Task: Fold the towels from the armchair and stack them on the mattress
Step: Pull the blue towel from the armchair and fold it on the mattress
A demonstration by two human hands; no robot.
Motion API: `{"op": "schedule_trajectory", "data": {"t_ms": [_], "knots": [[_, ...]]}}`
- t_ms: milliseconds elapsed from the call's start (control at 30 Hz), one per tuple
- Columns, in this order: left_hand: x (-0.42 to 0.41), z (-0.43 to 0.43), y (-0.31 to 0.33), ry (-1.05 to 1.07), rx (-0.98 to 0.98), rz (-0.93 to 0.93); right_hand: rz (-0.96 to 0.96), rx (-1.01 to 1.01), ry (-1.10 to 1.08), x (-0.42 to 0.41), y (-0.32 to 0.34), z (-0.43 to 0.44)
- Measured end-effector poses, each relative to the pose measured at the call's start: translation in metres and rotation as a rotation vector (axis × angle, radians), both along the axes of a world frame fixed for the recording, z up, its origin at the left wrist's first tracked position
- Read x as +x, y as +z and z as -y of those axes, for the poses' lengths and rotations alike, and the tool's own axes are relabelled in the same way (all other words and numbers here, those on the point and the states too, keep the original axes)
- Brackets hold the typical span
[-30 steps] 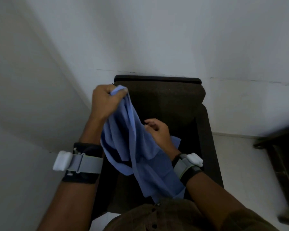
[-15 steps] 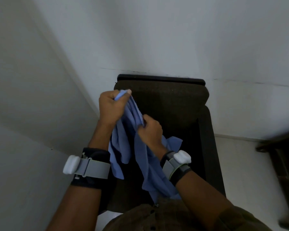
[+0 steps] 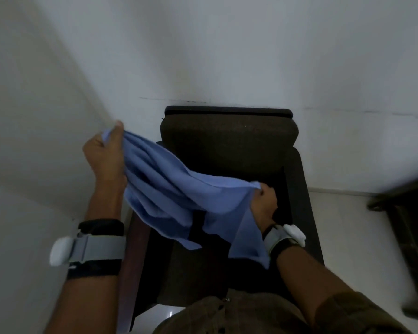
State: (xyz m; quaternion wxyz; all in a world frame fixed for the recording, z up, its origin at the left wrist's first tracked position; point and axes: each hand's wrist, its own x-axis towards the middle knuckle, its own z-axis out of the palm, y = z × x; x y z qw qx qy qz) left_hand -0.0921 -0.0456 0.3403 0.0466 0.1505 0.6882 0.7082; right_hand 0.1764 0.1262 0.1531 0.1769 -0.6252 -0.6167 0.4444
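- Straight ahead, a pale wall fills the upper view, with light floor below it on the right.
- Against that wall stands the dark brown armchair, its seat too shadowed to read.
- A blue towel hangs in the air over the seat, stretched between both hands. It slants down from upper left to right, with loose folds sagging beneath.
- A dark piece of furniture sits at the right edge, apart from the chair.
- The left hand, raised beside the chair's left side, has its grip clamped on one bunched corner of the towel.
- The right hand, lower over the seat, has its grip closed on the opposite corner.
- A grey wristband with a white device wraps the left wrist, and the right wrist wears a similar one.
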Motion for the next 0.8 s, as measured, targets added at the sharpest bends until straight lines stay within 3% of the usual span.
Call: {"op": "schedule_trajectory", "data": {"t_ms": [100,233,300,433,533,600,800], "knots": [[0.026,-0.004,-0.035,-0.177,-0.215,-0.085,-0.238,0.156,0.189,-0.04,0.047,0.003],[0.066,-0.013,-0.065,-0.505,-0.356,-0.093,-0.406,0.129,0.463,-0.069,0.111,0.027],[0.075,-0.018,-0.079,-0.65,-0.425,-0.135,-0.471,0.147,0.503,-0.072,0.124,0.034],[0.081,-0.031,-0.096,-0.655,-0.515,-0.175,-0.554,0.184,0.449,-0.074,0.117,0.039],[0.086,-0.035,-0.104,-0.613,-0.484,-0.218,-0.472,0.293,0.362,-0.076,0.101,0.036],[0.086,-0.032,-0.107,-0.599,-0.418,-0.151,-0.34,0.412,0.363,-0.07,0.088,0.028],[0.098,-0.026,-0.099,-0.73,-0.346,0.014,0.114,0.292,0.561,-0.037,-0.006,0.021]]}}
